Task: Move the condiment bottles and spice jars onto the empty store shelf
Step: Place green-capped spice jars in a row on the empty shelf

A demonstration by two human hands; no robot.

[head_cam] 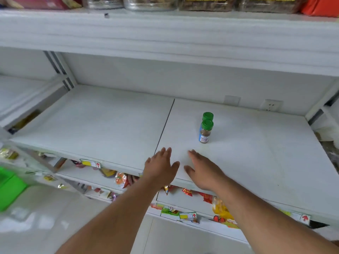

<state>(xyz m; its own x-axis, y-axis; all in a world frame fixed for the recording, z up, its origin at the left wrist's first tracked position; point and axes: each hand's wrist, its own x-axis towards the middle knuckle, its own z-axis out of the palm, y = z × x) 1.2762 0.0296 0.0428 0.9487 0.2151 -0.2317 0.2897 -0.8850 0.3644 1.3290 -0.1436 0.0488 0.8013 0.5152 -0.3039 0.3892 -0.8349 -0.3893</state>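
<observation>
1. Both hands are without a grip: our left hand point(161, 166) and right hand point(202, 171) reach out flat, fingers straight and released, over the front edge of the empty shelf point(102, 123), just beside each other and holding nothing.

2. Two spice jars point(205, 130) with green caps already stand on the shelf at about one o'clock from our hands. One sits directly behind the other, so only the rear one's cap shows; we cannot tell whether they touch. Both are upright, and the front one carries a blue label over brown contents.

3. We judge the task barely begun: two jars placed, nearly the whole shelf bare. No condiment bottles show anywhere in view, so we cannot tell how many remain or where the supply waits.

4. We judge the next step is to fetch more stock from outside the view, since both hands are free.

5. As for the surface, the shelf is white, made of two panels with a dark seam point(166, 123) running toward twelve o'clock between them. A wall socket point(271, 105) sits on the back panel at two o'clock.

6. Around it, the shelf above holds clear tubs point(150, 3) and packets, the shelf below point(183, 198) holds bright snack packets behind price tags point(90, 164), and a green basket point(10, 189) sits at nine o'clock over a pale tiled floor point(45, 220).
</observation>
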